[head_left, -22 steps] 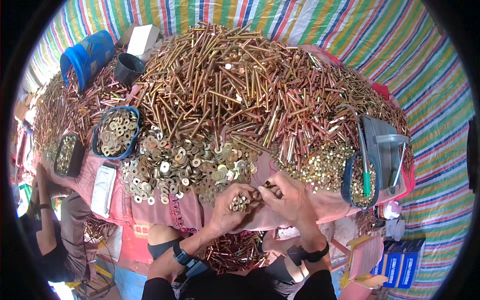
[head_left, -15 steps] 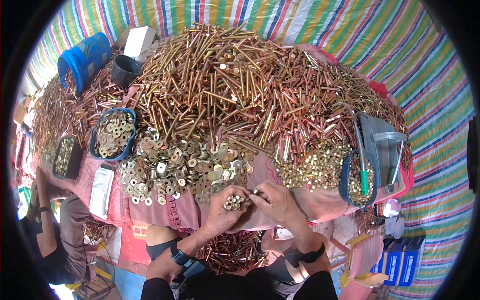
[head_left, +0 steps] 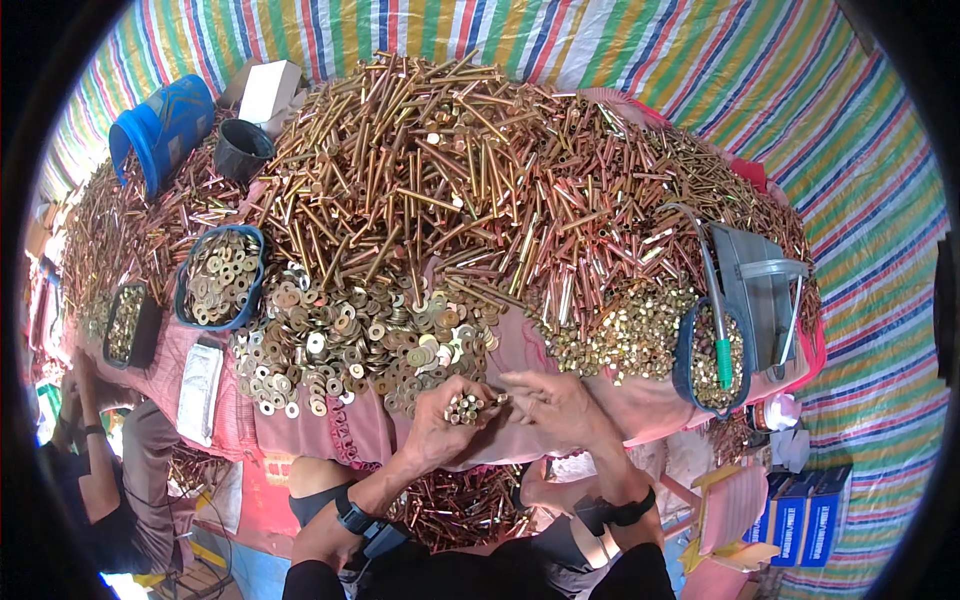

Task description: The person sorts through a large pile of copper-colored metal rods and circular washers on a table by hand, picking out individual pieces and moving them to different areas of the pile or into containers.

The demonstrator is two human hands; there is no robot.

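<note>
My left hand (head_left: 440, 418) is closed round a bunch of brass-coloured bolts (head_left: 464, 408), whose ends point up out of the fist. One bolt end (head_left: 499, 400) sticks out sideways toward my right hand. Close beside it is my right hand (head_left: 556, 408), its index finger reaching left and the other fingers bent. Whatever lies between its fingertips is too small to make out. Both hands are over the front edge of the pink cloth (head_left: 375, 430). Just beyond them lie a heap of flat washers (head_left: 350, 340) and a heap of nuts (head_left: 625, 335).
A big pile of long bolts (head_left: 420, 180) covers the back. Tubs of washers (head_left: 222, 275) and nuts (head_left: 127, 325) stand left, another nut tub (head_left: 712, 365) right beside a grey dustpan (head_left: 750, 290). Blue bucket (head_left: 165, 130) at back left. A co-worker's arm (head_left: 95, 450) shows far left.
My right hand's fingers have shifted from a pinch at the bolt end to a looser pose with the index finger stretched left. The left hand still grips the bolts, slightly lower. The view has shifted slightly.
</note>
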